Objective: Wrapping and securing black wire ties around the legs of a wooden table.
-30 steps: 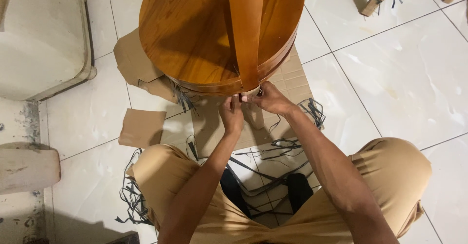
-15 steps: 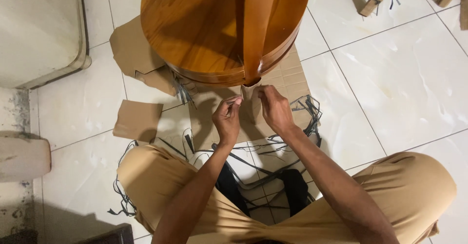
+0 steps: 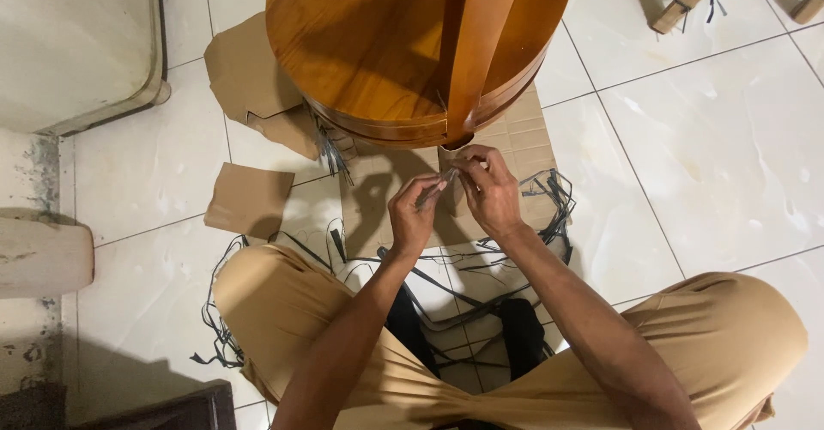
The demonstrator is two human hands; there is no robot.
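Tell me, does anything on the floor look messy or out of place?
Yes. Cut black straps lie tangled on the floor tiles around the knees, and torn cardboard pieces are scattered beside the round wooden table.

1 head view, looking steeply down, close over hands (image 3: pixel 451 202).

Round stool (image 3: pixel 386 44) on the floor (image 3: pixel 712 138) straight ahead, resting partly on a cardboard sheet (image 3: pixel 515 138). Left hand (image 3: pixel 412 215) and right hand (image 3: pixel 491 191) side by side just before the stool's near rim, a thin strip (image 3: pixel 433 188) between them. Loose cardboard piece (image 3: pixel 249 200) to the left. Cut straps (image 3: pixel 481 267) strewn between hands and knees.
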